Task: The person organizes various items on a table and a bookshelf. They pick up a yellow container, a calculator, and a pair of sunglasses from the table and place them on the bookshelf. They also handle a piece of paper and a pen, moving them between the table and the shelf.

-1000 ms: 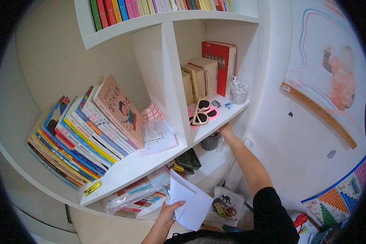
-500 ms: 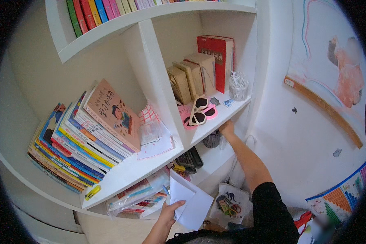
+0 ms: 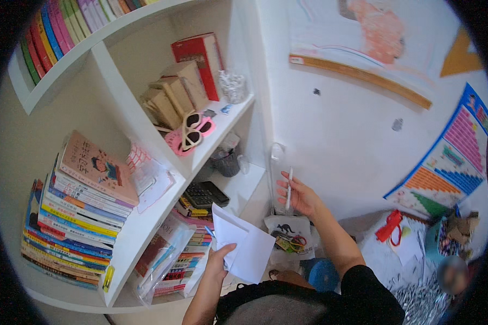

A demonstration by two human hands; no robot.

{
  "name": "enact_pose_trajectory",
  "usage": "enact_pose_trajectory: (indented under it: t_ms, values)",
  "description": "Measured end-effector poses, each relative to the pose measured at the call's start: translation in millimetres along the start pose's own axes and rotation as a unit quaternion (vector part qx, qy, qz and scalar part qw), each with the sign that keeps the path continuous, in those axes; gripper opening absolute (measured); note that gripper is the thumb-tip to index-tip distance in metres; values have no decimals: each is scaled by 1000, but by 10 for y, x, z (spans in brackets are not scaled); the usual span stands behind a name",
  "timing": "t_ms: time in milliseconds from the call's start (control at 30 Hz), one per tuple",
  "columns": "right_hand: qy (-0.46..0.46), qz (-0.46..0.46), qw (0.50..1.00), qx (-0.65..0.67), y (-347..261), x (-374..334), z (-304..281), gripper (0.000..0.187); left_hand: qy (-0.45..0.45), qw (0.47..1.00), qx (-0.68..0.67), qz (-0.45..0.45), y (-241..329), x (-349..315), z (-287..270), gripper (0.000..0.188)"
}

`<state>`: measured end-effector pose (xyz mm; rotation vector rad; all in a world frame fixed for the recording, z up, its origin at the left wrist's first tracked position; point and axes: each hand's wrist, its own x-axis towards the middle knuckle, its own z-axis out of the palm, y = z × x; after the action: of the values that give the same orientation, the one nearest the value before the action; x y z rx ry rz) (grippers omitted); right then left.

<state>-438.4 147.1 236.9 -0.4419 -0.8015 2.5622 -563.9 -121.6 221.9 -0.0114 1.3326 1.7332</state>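
My left hand [image 3: 218, 259] grips folded white paper [image 3: 249, 246], thumb on top. A thin blue pen [image 3: 210, 232] pokes out beside the paper's left edge. My right hand [image 3: 298, 195] is raised in front of the white wall, with a slim white pen-like stick [image 3: 290, 188] held by the thumb, its fingers partly spread. On the lower shelf to its left stand a dark mesh cup [image 3: 225, 164] and a black calculator [image 3: 201, 194]. Above them lie white-framed sunglasses [image 3: 192, 131] on a pink thing, next to a glass of white sticks [image 3: 232, 86].
Stacked books [image 3: 81, 216] lean on the left shelf, with a yellow cutter [image 3: 108, 279] at its edge. A plastic-wrapped bundle [image 3: 160, 257] sits below. A white bag [image 3: 290, 238] hangs near my right forearm. A colourful chart [image 3: 444, 157] and a wooden strip [image 3: 363, 81] are on the wall.
My right hand has come out of the lower shelf by the mesh cup and now holds the white stick. The view has turned right. My left hand still holds the paper.
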Motion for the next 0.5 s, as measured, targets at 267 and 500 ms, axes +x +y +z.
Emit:
enact_pose_trajectory:
  t_ms: [267, 500]
  values:
    - [102, -19, 990, -96, 666, -1106, -218, 38, -120, 991, 53, -35, -30, -230, 60, 46]
    - [235, -86, 952, -178, 1709, -1942, -22, 44, -225, 968, 75, -77, -422, -488, -78, 46]
